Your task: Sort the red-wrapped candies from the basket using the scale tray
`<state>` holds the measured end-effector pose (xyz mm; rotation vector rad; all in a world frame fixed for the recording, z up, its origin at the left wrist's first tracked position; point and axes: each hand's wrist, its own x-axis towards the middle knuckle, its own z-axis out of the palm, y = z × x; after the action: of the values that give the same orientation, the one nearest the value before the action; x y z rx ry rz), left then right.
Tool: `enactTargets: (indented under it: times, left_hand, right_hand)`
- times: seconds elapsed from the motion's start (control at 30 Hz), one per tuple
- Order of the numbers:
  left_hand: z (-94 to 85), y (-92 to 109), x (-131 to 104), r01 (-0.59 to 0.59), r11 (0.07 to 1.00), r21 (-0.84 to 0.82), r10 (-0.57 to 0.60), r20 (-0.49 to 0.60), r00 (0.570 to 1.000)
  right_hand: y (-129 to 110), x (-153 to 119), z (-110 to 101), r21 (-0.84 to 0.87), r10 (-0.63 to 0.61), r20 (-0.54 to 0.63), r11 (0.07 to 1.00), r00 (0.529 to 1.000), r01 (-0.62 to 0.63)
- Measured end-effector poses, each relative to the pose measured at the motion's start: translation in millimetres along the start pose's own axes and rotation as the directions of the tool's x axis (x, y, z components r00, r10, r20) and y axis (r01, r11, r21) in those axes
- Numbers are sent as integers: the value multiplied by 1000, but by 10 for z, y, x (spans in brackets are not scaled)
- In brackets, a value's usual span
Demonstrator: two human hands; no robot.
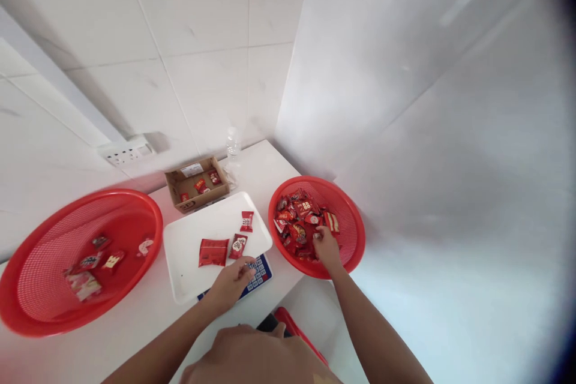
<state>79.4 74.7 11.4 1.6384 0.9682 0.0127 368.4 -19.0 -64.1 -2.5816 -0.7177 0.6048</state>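
My right hand (327,249) reaches into the right red mesh basket (353,216), its fingers bent and pinched on a small snack packet (317,236) that they partly hide. Around it lies a heap of red wrapped snack packets (299,210). My left hand (233,282) is over the near edge of a white tray (189,246), beside the blue keypad (260,273) of a scale. Its fingers are loosely curled, thumb and forefinger apart, with nothing visible between them. On the tray lie a larger red packet (213,252) and two smaller ones, a packet (238,246) and a packet (246,221).
Another red basket (150,210) with several packets stands at the left. Behind the tray are an open cardboard box (179,183) holding a few packets and a clear plastic bottle (233,143). White walls border the table (265,159); a socket strip (126,152) is mounted behind.
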Motion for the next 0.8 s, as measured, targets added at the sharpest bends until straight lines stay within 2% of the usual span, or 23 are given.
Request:
enactTargets:
  times: [0.07,0.13,0.23,0.3,0.4,0.5,0.63,0.7,0.8]
  left_hand:
    - [14,-71,-17,-61,992,115,63,-20,998]
    - [19,-150,-10,-178,944,277,198,-46,979]
    - [-4,-246,71,-315,783,537,395,-38,918]
    - [-33,-287,157,-291,688,665,411,-27,911]
    - [-65,-337,259,-211,605,768,347,-15,938]
    - [-57,-401,257,-227,569,790,304,54,951]
    - [-27,-487,135,-282,563,776,309,119,944]
    - [-31,-519,74,-283,573,769,335,95,937]
    - [-78,-562,13,-234,604,762,347,13,938]
  right_hand:
    - [1,-46,-9,203,-22,-12,979,1000,24]
    - [-66,-119,-11,343,-56,-4,938,998,54]
    - [-295,-283,-4,522,-104,77,851,992,49]
    - [-498,-414,19,638,-140,152,770,978,11]
    - [-780,-595,112,711,-217,247,702,944,-24]
    - [-964,-715,264,682,-279,286,731,917,10]
    - [-1083,-769,429,506,-394,215,828,894,243]
    - [-1133,-761,468,362,-472,163,846,866,393]
    - [-1239,-718,513,225,-554,123,824,823,521]
